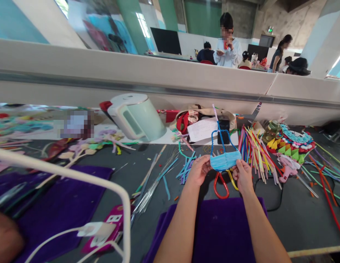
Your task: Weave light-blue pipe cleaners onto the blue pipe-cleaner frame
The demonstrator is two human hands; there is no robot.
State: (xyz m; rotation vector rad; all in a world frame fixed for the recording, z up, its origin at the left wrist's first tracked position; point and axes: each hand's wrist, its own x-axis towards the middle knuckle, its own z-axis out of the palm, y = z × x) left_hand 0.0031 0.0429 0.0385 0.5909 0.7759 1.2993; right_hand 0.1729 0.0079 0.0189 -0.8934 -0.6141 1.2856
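A small light-blue piece [225, 160] with flat, fuzzy sides, seemingly made of pipe cleaners, is held up over the table. Blue twisted strands [212, 141] rise from it and form a handle-like frame. My left hand [200, 170] pinches its left end, while my right hand [243, 174] pinches the right end. Just below and behind it lie a red looped tool handle [221, 195] and a yellow one [232, 180]; the rest of these tools is hidden. Beneath my forearms spreads a dark purple cloth [223, 230].
Right of my hands lie loose colourful pipe cleaners [259, 155], a pink glue gun [287, 168] and a glass jar [271, 130]. A pale green kettle [148, 117] stands behind left. A white bent tube [127, 215] crosses the lower left, near a magenta power strip [115, 217].
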